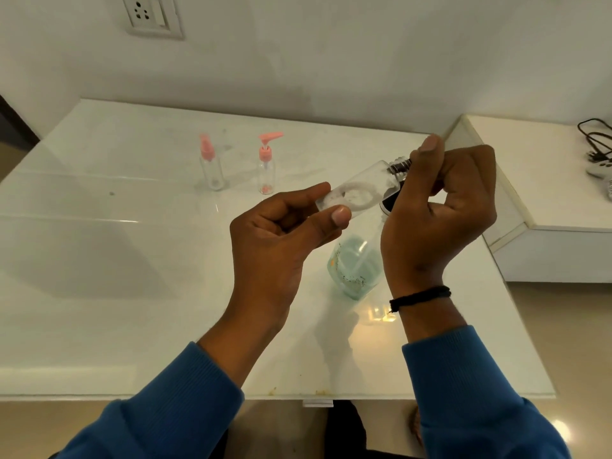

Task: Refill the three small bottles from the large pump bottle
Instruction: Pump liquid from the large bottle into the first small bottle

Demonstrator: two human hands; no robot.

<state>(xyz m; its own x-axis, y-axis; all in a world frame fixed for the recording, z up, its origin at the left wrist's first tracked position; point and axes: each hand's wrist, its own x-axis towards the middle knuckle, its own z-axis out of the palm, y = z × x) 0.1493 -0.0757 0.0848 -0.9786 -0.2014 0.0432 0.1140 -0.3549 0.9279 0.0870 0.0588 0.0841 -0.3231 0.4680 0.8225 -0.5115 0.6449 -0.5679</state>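
Above the large pump bottle, a left hand pinches a small clear bottle tilted while the right hand grips its dark cap; a slip could knock the pump bottle over.

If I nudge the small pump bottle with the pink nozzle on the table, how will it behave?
The small pump bottle would probably tip easily: it stands tall and narrow, with the pink pump head on top. It looks nearly empty and clear, so likely very light. On the glossy table it may slide before it falls.
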